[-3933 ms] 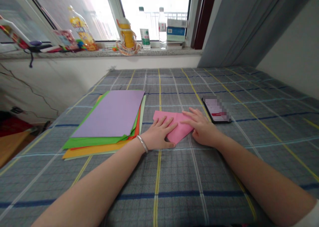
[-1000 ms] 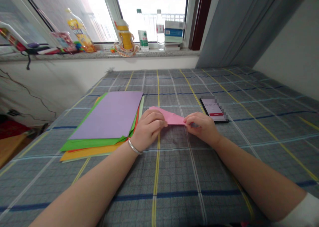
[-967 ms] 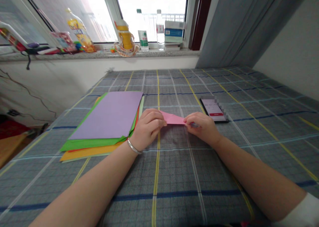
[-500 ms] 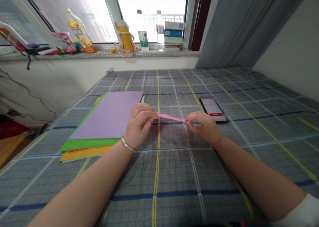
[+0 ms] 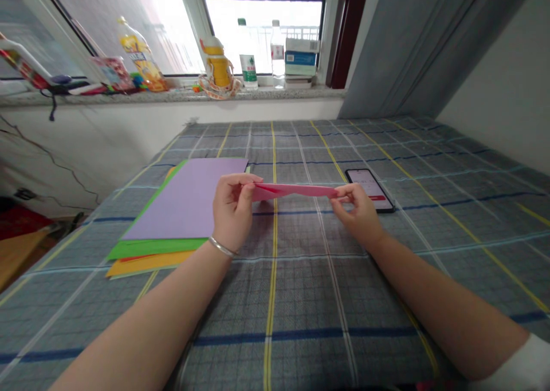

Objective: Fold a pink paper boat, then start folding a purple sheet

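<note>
A folded sheet of pink paper (image 5: 296, 190) is stretched between my two hands, raised a little above the checked cloth and seen nearly edge-on. My left hand (image 5: 234, 208) pinches its left end between thumb and fingers; folded layers part slightly near that thumb. At the other end, the thumb and fingertips of my right hand (image 5: 354, 208) grip the paper's tip. Left of my left hand, and partly behind it, lies a stack of coloured paper (image 5: 180, 202) with a purple sheet on top and green and orange edges beneath.
A phone (image 5: 373, 190) with its screen lit lies just beyond my right hand. The grey plaid cloth (image 5: 309, 299) covers the surface under my arms. Along the windowsill (image 5: 275, 94) stand a yellow cup (image 5: 220, 70), several bottles and boxes (image 5: 301, 59).
Both hands first lay flat on the pink paper, then took hold of its ends. Since then they have lifted it and turned it edge-on, my left hand moving left and up.
</note>
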The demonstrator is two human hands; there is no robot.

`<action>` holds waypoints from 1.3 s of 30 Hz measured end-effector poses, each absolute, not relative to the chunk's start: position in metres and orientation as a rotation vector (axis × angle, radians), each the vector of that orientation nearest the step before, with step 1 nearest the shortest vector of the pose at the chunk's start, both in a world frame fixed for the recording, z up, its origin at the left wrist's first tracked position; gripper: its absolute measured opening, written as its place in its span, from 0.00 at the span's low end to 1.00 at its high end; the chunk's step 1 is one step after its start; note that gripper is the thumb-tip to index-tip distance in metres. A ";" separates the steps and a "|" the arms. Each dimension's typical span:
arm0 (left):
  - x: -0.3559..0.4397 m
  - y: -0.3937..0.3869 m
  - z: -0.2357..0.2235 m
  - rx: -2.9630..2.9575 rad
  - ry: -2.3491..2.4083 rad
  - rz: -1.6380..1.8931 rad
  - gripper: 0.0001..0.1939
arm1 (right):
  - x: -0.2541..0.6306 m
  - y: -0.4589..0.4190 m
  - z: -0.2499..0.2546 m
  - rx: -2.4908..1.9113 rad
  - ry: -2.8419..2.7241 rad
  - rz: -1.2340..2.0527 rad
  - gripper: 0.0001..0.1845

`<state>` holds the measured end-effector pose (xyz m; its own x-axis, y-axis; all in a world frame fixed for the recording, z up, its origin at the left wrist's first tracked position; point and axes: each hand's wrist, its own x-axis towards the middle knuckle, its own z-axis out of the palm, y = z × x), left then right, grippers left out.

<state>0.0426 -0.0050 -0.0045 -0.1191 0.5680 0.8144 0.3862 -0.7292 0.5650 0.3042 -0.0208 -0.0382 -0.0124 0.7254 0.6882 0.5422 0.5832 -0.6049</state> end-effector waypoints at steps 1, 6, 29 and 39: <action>0.045 -0.008 -0.004 1.986 1.066 1.960 0.07 | 0.303 -0.021 -0.038 -1.052 -1.629 0.218 0.10; 0.052 -0.023 0.000 2.101 0.978 1.815 0.03 | 0.299 -0.031 -0.023 -0.941 -1.768 0.034 0.18; 0.068 -0.033 -0.004 3.007 0.813 1.428 0.04 | 0.279 -0.056 -0.011 -0.698 -2.088 -0.181 0.05; 0.063 -0.032 -0.009 3.128 0.614 1.442 0.06 | 0.285 -0.056 -0.013 -0.579 -2.171 -0.396 0.07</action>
<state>0.0629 -0.0323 -0.0090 0.6116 0.1597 0.7749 0.4479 -0.8773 -0.1726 0.2845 -0.0563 -0.0126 -0.5458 0.2675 0.7940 0.5305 0.8439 0.0804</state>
